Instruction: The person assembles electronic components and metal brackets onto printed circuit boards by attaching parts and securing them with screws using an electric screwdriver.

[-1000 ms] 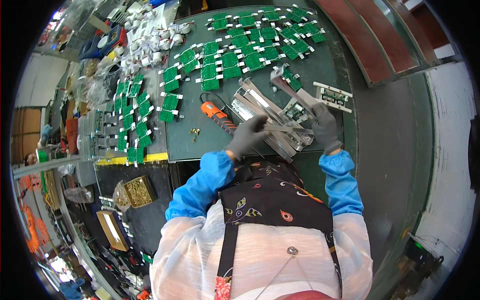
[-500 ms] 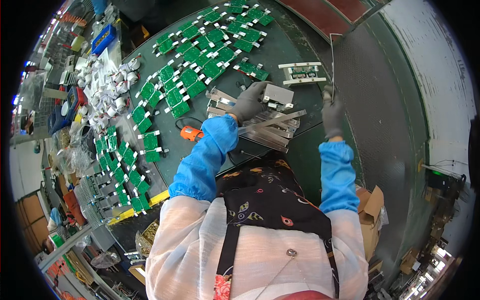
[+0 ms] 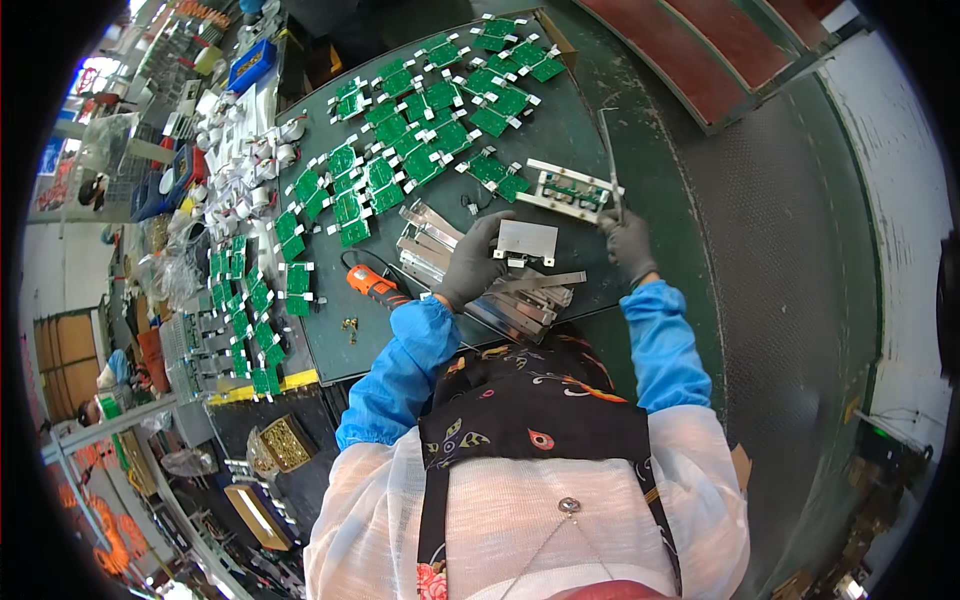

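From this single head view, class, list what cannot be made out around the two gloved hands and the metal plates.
- Head view: the left hand covers one edge of the flat metal plate; the grip there is hidden.
- Right hand: its fingers wrap the thin metal strip, hiding its lower end.
- Stack of metal plates: overlapping, so uncountable.
- Small brass part beside the orange tool: too small to identify.

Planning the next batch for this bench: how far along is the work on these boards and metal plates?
One green board sits in a white frame. In hand: the left hand holds a flat metal plate; the right hand holds a thin metal strip. Left: many loose green boards and a pile of metal plates.
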Demonstrator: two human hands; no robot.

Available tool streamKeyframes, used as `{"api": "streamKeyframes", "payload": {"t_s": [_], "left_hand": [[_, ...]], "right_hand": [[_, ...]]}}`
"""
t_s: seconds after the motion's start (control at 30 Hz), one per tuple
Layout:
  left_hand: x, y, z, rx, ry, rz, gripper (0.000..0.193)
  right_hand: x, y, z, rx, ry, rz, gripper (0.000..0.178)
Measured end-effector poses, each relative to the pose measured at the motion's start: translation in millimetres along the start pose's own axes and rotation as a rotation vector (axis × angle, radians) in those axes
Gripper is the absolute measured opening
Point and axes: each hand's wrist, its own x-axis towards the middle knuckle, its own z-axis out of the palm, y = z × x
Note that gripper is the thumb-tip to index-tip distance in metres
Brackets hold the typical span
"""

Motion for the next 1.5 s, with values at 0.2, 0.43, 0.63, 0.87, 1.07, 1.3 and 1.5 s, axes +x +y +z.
{"api": "streamKeyframes", "payload": {"t_s": [0.2,0.43,0.63,0.87,1.07,1.3,1.5], "left_hand": [[17.6,1.8,17.7,0.067,0.098,-0.011,0.069],[32.9,-11.0,22.8,-0.077,0.138,-0.156,0.078],[35.5,1.1,11.2,-0.093,-0.001,-0.169,0.092],[-24.2,-11.0,-13.1,0.014,0.402,-0.097,0.077],[-80.9,-36.6,-20.0,0.999,-0.192,0.15,0.083],[-11.4,-20.4,-14.8,1.229,-0.615,0.313,0.102],[-17.8,-59.3,-39.5,1.22,-0.584,0.361,0.084]], "right_hand": [[14.4,-4.7,17.1,-0.025,-0.215,-0.019,0.014],[18.0,-36.5,-7.2,-0.23,-0.211,-0.013,0.018],[-37.5,6.7,-47.2,-0.465,0.063,-0.383,0.025],[-85.3,46.8,-56.9,-0.478,0.247,-0.3,0.031],[-98.1,57.6,-30.1,-0.318,0.226,-0.109,0.035],[-100.2,47.0,38.4,0.167,0.098,-0.021,0.021],[-106.3,81.2,83.2,0.263,0.052,-0.045,0.019]]}}
